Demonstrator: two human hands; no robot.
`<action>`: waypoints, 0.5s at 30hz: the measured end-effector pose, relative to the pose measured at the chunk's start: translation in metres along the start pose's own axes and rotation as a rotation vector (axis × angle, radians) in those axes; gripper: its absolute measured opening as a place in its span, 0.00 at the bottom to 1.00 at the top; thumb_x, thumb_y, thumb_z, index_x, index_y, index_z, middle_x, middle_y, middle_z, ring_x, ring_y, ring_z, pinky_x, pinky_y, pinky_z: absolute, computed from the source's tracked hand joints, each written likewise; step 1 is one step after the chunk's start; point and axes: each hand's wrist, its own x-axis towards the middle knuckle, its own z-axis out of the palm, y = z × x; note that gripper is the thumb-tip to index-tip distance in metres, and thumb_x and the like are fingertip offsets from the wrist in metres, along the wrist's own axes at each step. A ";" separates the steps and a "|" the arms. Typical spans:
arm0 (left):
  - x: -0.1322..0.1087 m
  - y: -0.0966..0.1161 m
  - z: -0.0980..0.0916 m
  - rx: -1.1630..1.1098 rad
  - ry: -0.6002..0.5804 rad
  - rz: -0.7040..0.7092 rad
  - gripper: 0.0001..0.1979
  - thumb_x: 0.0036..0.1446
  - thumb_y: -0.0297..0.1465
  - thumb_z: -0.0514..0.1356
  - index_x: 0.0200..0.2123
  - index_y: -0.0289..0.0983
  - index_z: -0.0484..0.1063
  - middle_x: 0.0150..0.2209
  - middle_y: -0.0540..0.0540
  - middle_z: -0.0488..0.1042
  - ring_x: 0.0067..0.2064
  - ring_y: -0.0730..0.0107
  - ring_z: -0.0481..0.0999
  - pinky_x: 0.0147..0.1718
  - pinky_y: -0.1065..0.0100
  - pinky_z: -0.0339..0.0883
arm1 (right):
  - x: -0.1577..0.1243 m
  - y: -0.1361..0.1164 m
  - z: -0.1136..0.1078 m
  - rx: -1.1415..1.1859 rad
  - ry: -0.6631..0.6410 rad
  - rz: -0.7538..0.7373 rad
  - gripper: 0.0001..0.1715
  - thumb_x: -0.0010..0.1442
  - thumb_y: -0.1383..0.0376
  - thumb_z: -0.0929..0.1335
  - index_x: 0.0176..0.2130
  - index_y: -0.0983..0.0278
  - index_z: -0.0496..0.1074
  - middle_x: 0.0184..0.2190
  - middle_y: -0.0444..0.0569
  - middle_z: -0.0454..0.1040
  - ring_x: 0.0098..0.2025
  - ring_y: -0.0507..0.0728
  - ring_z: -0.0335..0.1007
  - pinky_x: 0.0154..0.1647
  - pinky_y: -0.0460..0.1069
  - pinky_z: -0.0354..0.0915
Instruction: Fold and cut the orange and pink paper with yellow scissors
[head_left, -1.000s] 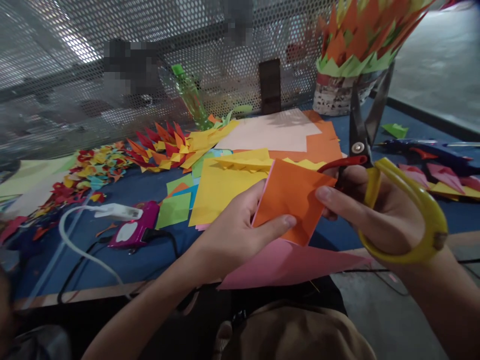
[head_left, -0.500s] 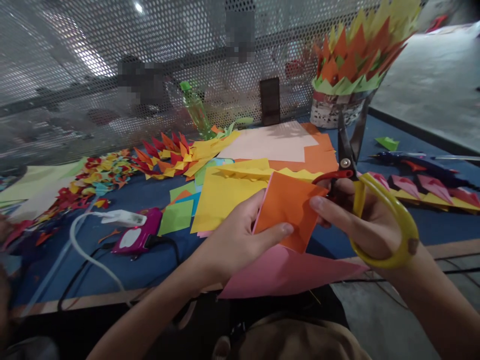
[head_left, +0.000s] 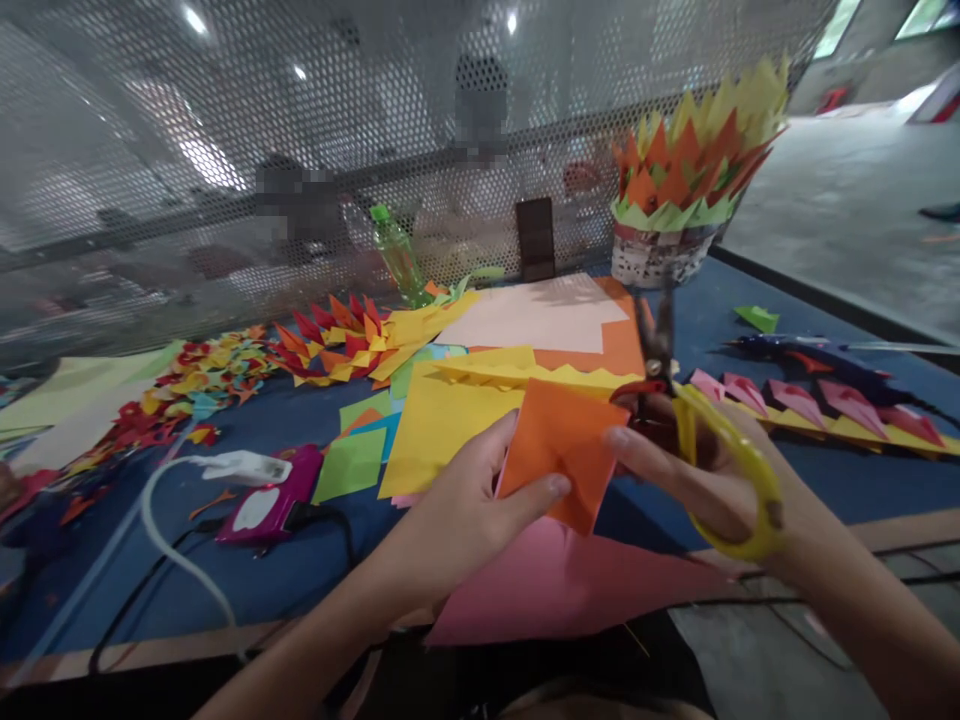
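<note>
Squares of orange paper (head_left: 559, 450), seemingly stacked with a pink edge showing at the left, are pinched in my left hand (head_left: 480, 500), its thumb flat on the front. My right hand (head_left: 697, 470) is closed around scissors (head_left: 731, 480) with yellow and red handles. The dark blades (head_left: 658, 330) point up and away from the paper. Right fingertips touch the right edge of the orange paper. Below, a large pink sheet (head_left: 570, 590) hangs past the table's front edge. Yellow paper (head_left: 427, 420) lies on the table behind my left hand.
A papered pot with folded paper spikes (head_left: 667, 245) stands at the back right. Pink folded pieces (head_left: 795, 400) lie at right. A purple charger box (head_left: 270, 500) with cables sits left, near several green sheets (head_left: 349, 465). A green bottle (head_left: 397, 255) and phone (head_left: 535, 238) lean against the mesh panel.
The view has tilted up a little, so the table sits lower. My right hand has shifted slightly left with the scissors, and the blades now blur. The orange paper stays in my left hand.
</note>
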 end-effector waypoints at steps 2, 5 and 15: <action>-0.002 -0.002 -0.006 0.134 0.077 -0.028 0.27 0.69 0.40 0.66 0.68 0.39 0.72 0.68 0.37 0.75 0.66 0.46 0.76 0.63 0.54 0.72 | 0.017 0.003 -0.006 -0.184 -0.092 -0.009 0.18 0.69 0.48 0.71 0.37 0.58 0.74 0.29 0.46 0.76 0.27 0.57 0.69 0.27 0.52 0.64; -0.004 -0.009 -0.016 0.310 0.170 -0.078 0.31 0.67 0.42 0.66 0.69 0.38 0.71 0.67 0.34 0.76 0.68 0.39 0.73 0.64 0.48 0.71 | 0.045 0.006 -0.003 -0.487 -0.211 0.016 0.18 0.68 0.53 0.73 0.31 0.61 0.71 0.27 0.44 0.72 0.28 0.54 0.66 0.31 0.51 0.65; 0.001 -0.028 -0.030 0.449 0.144 -0.197 0.32 0.65 0.45 0.64 0.68 0.39 0.73 0.68 0.35 0.75 0.73 0.38 0.68 0.72 0.44 0.61 | 0.188 0.005 -0.029 -0.680 -0.673 0.003 0.21 0.72 0.53 0.73 0.55 0.65 0.76 0.50 0.51 0.79 0.46 0.57 0.78 0.47 0.55 0.79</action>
